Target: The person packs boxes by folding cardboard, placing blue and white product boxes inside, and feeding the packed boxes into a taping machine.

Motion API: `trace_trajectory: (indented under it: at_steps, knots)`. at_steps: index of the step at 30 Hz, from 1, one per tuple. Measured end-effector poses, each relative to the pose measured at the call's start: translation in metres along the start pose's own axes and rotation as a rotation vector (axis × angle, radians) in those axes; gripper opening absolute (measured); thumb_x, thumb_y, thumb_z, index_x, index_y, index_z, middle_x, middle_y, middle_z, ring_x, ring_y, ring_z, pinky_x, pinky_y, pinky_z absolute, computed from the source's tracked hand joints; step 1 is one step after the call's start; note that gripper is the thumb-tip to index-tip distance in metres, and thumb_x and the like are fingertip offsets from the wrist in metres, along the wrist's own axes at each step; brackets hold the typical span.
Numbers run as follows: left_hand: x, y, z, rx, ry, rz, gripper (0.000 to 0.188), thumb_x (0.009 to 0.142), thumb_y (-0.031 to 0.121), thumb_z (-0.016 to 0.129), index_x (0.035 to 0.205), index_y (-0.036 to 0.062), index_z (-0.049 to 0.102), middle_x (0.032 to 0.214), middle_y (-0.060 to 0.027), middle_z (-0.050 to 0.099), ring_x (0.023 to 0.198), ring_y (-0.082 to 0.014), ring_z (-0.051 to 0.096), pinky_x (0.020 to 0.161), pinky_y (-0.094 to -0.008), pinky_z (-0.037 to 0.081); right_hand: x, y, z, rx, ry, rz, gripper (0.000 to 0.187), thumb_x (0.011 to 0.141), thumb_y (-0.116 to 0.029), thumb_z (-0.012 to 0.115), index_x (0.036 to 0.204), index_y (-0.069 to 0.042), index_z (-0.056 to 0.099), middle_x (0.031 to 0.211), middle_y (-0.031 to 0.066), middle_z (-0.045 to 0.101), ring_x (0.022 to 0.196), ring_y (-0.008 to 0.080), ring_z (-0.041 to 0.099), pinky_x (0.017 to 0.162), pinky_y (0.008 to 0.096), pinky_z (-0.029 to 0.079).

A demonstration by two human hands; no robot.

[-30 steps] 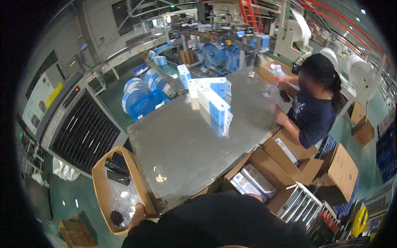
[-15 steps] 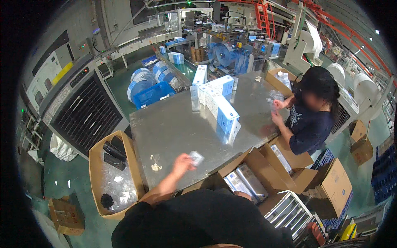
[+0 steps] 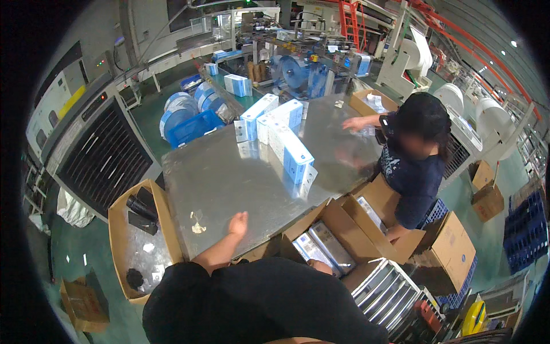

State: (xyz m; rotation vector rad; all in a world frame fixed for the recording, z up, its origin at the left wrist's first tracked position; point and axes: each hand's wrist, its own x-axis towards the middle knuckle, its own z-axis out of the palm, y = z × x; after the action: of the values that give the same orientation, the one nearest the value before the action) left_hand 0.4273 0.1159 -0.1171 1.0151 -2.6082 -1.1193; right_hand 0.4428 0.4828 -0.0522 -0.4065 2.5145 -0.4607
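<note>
My left hand (image 3: 238, 223) is over the near part of the metal table (image 3: 229, 172). Its fingers look stretched out, and nothing shows in them. Low at the near side of an open cardboard box (image 3: 344, 226), my right hand (image 3: 321, 266) is partly hidden by my body, so its grip does not show. It is beside wrapped packs (image 3: 312, 247) lying in that box, white-and-blue and grey on top. Several blue-and-white cartons (image 3: 292, 155) stand on edge farther back on the table.
A co-worker (image 3: 412, 155) stands at the right, one hand over the table, the other in a neighbouring box (image 3: 378, 198). At the left is a large carton (image 3: 117, 246) with clear plastic and black items. A metal roller rack (image 3: 384, 289) stands near right.
The small clear-and-white packet in my left hand no longer shows. The co-worker has reached one hand across the table and lowered the other into a box. My view has shifted slightly.
</note>
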Motion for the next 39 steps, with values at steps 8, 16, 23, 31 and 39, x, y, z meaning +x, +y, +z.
trace_trajectory:
  at_steps: [8,16,23,31,39]
  knots:
    - [-0.081,-0.024,-0.056,0.443,-0.067,-0.253,0.067,0.093,0.054,0.041,0.151,0.0270,0.021,0.160,0.0007,0.003,0.146,-0.0363,-0.006,0.109,-0.0683,0.000,0.005,0.003,-0.010,-0.010,-0.041,0.011,0.037,0.083,-0.040,0.054,0.107,-0.015,0.067,0.101,0.0168,0.068,0.100,0.0334,0.064,0.086,0.0439,0.049]
    - [-0.085,-0.028,-0.052,0.446,-0.065,-0.251,0.067,0.093,0.055,0.040,0.151,0.0288,0.020,0.160,0.0018,0.003,0.146,-0.0350,-0.007,0.109,-0.0669,-0.004,-0.005,-0.008,-0.025,-0.018,-0.096,-0.022,0.036,0.083,-0.037,0.057,0.108,-0.012,0.066,0.105,0.0178,0.066,0.104,0.0326,0.063,0.088,0.0417,0.049]
    - [-0.087,-0.019,-0.056,0.452,-0.051,-0.252,0.066,0.093,0.053,0.041,0.151,0.0279,0.022,0.160,0.0002,0.003,0.146,-0.0360,-0.007,0.109,-0.0674,-0.005,0.011,0.007,-0.012,0.066,-0.055,-0.080,0.039,0.079,-0.042,0.056,0.107,-0.018,0.069,0.098,0.0142,0.069,0.095,0.0313,0.066,0.083,0.0419,0.051]
    - [-0.088,-0.023,-0.051,0.459,0.016,-0.211,0.065,0.092,0.051,0.045,0.149,0.0268,0.027,0.160,-0.0008,0.008,0.145,-0.0376,-0.003,0.108,-0.0692,-0.003,-0.019,0.005,-0.041,0.082,-0.026,-0.070,0.035,0.085,-0.037,0.056,0.109,-0.015,0.068,0.098,0.0143,0.069,0.095,0.0302,0.066,0.083,0.0399,0.051]
    - [-0.089,-0.026,-0.052,0.455,0.035,-0.198,0.064,0.092,0.050,0.045,0.149,0.0253,0.028,0.160,-0.0008,0.010,0.145,-0.0383,-0.001,0.107,-0.0700,-0.002,-0.121,0.069,-0.136,0.087,0.013,0.031,0.035,0.085,-0.036,0.055,0.109,-0.014,0.068,0.098,0.0144,0.069,0.094,0.0301,0.066,0.083,0.0396,0.051]
